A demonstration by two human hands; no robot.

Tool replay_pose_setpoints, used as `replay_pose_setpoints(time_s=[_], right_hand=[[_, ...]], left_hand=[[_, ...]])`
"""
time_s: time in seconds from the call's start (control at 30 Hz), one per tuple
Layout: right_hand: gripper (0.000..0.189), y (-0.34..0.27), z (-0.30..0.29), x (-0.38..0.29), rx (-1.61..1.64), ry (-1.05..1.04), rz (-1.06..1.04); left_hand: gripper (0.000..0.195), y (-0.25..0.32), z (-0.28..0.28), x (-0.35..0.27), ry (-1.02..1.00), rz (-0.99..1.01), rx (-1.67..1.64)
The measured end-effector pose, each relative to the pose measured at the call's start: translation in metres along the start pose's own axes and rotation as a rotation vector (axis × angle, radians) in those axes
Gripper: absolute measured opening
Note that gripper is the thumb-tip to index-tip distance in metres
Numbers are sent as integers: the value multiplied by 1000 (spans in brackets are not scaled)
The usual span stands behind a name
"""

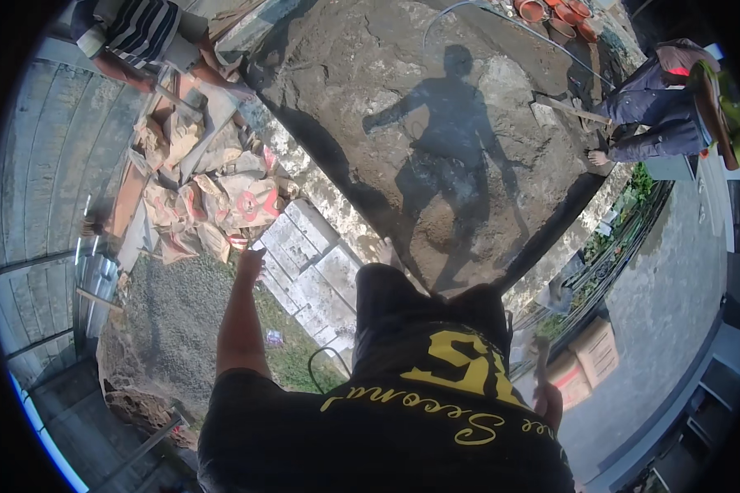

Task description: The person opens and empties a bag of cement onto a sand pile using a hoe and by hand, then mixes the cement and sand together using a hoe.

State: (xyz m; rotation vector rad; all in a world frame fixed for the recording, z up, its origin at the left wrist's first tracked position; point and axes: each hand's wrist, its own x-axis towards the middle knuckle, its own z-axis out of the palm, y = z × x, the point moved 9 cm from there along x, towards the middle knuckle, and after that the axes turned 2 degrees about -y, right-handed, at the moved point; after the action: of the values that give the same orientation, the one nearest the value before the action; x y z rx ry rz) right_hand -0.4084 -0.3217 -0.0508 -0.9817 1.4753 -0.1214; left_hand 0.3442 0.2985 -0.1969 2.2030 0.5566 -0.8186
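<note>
My left hand (253, 265) is held out over the edge of the stacked pale blocks (308, 259), with nothing visible in it and its fingers partly spread. On the other side, my right hand (541, 363) hangs low beside my shirt; it is blurred, and I cannot tell whether it holds anything. In front of me lies a broad, uneven bed of grey-brown sand or mortar (357, 105) between low walls. My shadow falls across it. One bare foot (385, 249) shows on the wall's edge. A wooden-handled tool (573, 111) lies across the bed's right side.
One person (142, 37) at upper left holds a shovel (182, 101) above crumpled paper sacks (240, 197). Another person (653, 117) is at the right edge. Terracotta pots (561, 15), a gravel heap (179, 314), dark cables (629, 240) and cardboard boxes (595, 351) lie around.
</note>
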Motion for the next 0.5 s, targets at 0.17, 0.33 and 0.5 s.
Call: replay_pose_setpoints(time_s=[0.17,0.33,0.5], right_hand=[[16,86,24,101,-320,-139,283],[12,69,140,115,-231,-271,110],[43,76,223,142,-51,-153,109]], left_hand=[[33,-5,32,-23,-92,-13,-36],[40,4,54,-47,-304,34,243],[38,40,-34,-11,-315,334,700]])
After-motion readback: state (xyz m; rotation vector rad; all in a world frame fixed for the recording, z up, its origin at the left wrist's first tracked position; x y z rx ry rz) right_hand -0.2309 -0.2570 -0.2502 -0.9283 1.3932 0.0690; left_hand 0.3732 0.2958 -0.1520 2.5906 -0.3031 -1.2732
